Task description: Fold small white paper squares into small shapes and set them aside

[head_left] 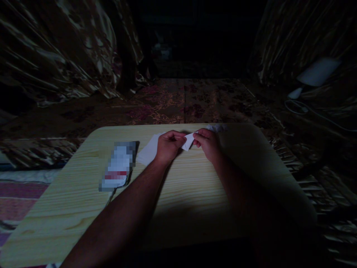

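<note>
A small folded piece of white paper [188, 142] is held between my two hands, just above the far half of the wooden table [178, 186]. My left hand [170, 146] pinches its left side between thumb and fingers. On the other side, my right hand [205, 141] grips the paper's upper right edge with thumb and forefinger. White paper sheets [148, 150] lie flat on the table, partly covered by my left hand. Beyond my right hand, several small white folded paper pieces [216, 128] sit near the table's far edge.
A phone-like device [118, 165], its screen blurred out, lies at the left with a cable [110, 197] running toward me. Patterned cloth [167, 100] spreads beyond the table, with curtains [92, 48] behind. A white lamp [318, 72] with a cord stands at the far right.
</note>
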The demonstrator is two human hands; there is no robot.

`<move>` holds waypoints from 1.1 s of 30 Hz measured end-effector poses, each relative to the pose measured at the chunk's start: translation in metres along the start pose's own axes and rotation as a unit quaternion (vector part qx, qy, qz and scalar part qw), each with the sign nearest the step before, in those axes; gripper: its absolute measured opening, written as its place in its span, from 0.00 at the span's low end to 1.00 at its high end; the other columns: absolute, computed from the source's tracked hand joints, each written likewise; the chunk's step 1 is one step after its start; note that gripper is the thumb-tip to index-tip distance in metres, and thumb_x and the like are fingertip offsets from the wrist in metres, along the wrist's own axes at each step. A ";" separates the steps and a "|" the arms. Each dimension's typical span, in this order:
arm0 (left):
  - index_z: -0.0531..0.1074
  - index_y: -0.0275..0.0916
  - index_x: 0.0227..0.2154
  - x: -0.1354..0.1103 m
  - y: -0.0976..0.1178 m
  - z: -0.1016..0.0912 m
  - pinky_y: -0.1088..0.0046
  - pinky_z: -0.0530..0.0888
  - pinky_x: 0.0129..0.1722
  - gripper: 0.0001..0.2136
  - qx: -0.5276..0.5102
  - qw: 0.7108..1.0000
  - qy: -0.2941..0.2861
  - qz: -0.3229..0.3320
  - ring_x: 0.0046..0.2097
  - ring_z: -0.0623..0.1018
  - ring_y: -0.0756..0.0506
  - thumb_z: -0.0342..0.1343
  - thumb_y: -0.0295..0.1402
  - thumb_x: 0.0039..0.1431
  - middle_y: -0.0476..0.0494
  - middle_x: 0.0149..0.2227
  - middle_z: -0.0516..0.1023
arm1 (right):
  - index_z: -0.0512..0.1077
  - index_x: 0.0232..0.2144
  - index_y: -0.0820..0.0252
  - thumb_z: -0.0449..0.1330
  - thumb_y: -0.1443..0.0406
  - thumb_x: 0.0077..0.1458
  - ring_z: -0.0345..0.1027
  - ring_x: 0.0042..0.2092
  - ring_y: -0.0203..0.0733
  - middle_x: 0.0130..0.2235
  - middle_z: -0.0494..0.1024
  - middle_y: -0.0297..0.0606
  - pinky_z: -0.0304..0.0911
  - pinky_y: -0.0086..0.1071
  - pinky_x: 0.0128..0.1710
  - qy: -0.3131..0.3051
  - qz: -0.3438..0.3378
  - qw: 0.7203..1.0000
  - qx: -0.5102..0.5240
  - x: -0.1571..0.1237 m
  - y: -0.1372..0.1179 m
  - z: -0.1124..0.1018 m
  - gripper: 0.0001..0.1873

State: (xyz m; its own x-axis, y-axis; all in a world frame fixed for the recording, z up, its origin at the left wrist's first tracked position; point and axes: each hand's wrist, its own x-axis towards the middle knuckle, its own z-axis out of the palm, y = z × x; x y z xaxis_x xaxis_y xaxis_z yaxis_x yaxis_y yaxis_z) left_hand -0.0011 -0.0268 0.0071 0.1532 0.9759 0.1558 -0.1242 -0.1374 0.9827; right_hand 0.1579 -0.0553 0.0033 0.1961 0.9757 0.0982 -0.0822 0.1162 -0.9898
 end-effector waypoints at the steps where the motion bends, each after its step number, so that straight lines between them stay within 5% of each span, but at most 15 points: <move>1: 0.80 0.36 0.29 0.000 0.000 0.000 0.75 0.71 0.26 0.10 0.002 1.000 0.001 -0.001 0.25 0.75 0.51 0.70 0.33 0.43 0.46 0.26 0.81 | 0.70 0.28 0.59 0.62 0.57 0.48 0.59 0.22 0.32 0.20 0.71 0.30 0.53 0.27 0.22 0.003 -0.001 1.000 0.004 0.000 0.000 0.000 0.11; 6: 0.80 0.35 0.29 -0.001 0.001 0.000 0.75 0.71 0.25 0.10 0.013 1.000 -0.002 0.004 0.24 0.75 0.50 0.70 0.34 0.44 0.46 0.26 0.81 | 0.70 0.37 0.57 0.65 0.61 0.46 0.63 0.24 0.32 0.25 0.73 0.27 0.54 0.26 0.21 0.019 -0.033 0.999 0.011 -0.003 -0.004 0.004 0.15; 18: 0.81 0.36 0.30 0.001 -0.004 -0.003 0.77 0.70 0.25 0.09 0.060 0.997 -0.022 0.040 0.24 0.74 0.52 0.68 0.34 0.46 0.47 0.26 0.80 | 0.71 0.29 0.57 0.64 0.63 0.47 0.62 0.25 0.33 0.24 0.71 0.28 0.57 0.27 0.25 0.013 -0.103 0.993 -0.056 0.000 0.005 0.008 0.07; 33: 0.81 0.36 0.30 0.001 -0.006 -0.004 0.77 0.71 0.26 0.09 0.065 0.996 -0.038 0.056 0.25 0.75 0.51 0.68 0.35 0.47 0.46 0.27 0.81 | 0.72 0.28 0.58 0.64 0.60 0.47 0.55 0.22 0.32 0.19 0.64 0.26 0.51 0.28 0.23 0.027 -0.065 0.991 -0.110 -0.001 0.005 0.008 0.09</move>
State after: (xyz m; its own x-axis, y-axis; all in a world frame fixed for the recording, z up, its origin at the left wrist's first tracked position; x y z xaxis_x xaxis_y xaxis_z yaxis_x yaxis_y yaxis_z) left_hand -0.0046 -0.0243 0.0011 0.2205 0.9381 0.2671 -0.0170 -0.2701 0.9627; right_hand 0.1495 -0.0545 -0.0006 0.2434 0.9430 0.2271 0.1620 0.1914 -0.9681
